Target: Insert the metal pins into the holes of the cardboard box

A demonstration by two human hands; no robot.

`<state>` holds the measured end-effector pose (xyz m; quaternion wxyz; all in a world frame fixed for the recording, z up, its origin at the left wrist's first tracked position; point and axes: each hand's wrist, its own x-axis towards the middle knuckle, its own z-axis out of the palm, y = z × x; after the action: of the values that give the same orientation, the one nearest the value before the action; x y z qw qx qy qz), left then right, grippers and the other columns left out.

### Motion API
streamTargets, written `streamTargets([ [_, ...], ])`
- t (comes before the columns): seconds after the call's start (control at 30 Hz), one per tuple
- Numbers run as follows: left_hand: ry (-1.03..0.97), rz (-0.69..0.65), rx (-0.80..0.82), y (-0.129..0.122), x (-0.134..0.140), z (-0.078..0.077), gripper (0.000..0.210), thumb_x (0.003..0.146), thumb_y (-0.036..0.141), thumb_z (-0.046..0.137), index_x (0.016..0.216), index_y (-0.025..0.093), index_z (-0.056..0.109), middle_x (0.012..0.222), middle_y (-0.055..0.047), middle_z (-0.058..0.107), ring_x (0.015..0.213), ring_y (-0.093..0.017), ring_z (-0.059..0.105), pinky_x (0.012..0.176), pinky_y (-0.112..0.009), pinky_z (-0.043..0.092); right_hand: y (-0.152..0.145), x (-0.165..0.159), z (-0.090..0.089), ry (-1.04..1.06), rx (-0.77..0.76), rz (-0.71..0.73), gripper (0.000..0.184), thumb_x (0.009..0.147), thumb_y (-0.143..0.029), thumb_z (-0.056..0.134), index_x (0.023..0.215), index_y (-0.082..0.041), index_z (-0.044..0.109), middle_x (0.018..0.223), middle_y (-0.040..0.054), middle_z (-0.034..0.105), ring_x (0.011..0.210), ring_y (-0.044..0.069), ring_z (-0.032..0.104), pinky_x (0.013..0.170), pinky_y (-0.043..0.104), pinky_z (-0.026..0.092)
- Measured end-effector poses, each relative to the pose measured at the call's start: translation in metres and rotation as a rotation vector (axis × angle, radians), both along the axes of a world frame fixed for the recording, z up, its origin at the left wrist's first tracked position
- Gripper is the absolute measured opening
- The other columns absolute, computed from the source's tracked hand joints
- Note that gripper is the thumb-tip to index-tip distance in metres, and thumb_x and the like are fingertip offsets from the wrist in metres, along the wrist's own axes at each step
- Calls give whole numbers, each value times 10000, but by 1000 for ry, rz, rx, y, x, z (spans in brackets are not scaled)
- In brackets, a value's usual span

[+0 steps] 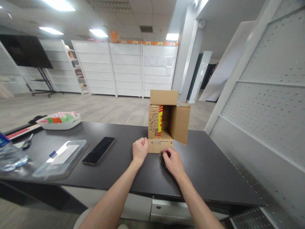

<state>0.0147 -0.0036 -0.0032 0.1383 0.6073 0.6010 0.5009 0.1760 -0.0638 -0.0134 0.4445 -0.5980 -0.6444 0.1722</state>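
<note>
An open cardboard box (171, 122) stands on the dark table, its opening facing me. Its front flap (154, 148) lies toward me and has a row of small dark and silvery dots along it. More round dots cover the left flap (153, 122), beside a yellow and red tape strip. My left hand (140, 150) is closed in a fist at the front flap's left edge; its fingertips are hidden. At the flap's near right edge, my right hand (173, 161) is closed with fingers bent, around a small dark stack of thin layers (162, 160).
Left of my hands, a black phone (99, 150) lies on the table (200, 171). Farther left are a clear plastic case (62, 157), a white basket (60, 124) with colourful contents, and a water bottle (10, 156). A perforated white panel (269, 92) rises on the right.
</note>
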Motion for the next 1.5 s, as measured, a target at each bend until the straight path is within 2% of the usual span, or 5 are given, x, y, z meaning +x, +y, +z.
streamTargets([
  [0.2,391,111,-190,9,-20,4,325,814,302,407,513,180,409,525,7,484,512,-98,400,512,-245,214,-1,0,-1,-3,5,-6,206,774,-183,441,772,-195,647,765,18,664,713,161,585,673,261,418],
  [0.47,684,16,-324,8,-15,6,362,864,330,331,735,197,642,789,-90,674,743,-199,623,641,-265,402,-3,-1,-1,-39,11,18,203,789,-195,439,792,-202,642,779,22,661,730,165,590,668,259,422],
  [0.7,757,-37,-378,4,-12,7,399,877,335,313,865,183,682,896,-127,681,845,-231,643,734,-310,455,-7,-2,1,-155,54,74,188,762,-160,448,778,-203,630,780,24,642,752,171,567,700,274,398],
  [0.97,778,-45,-368,4,-12,8,378,845,302,327,866,180,684,892,-131,684,838,-251,650,709,-329,472,-14,-6,7,-308,64,126,222,688,-108,472,819,-216,615,855,21,625,901,199,509,799,321,312],
  [1.5,732,-37,-381,2,-14,12,320,833,275,356,825,198,666,888,-108,682,856,-234,646,714,-310,467,-19,-10,13,-432,24,193,250,675,-114,496,873,-230,597,908,14,604,913,199,468,802,324,272],
])
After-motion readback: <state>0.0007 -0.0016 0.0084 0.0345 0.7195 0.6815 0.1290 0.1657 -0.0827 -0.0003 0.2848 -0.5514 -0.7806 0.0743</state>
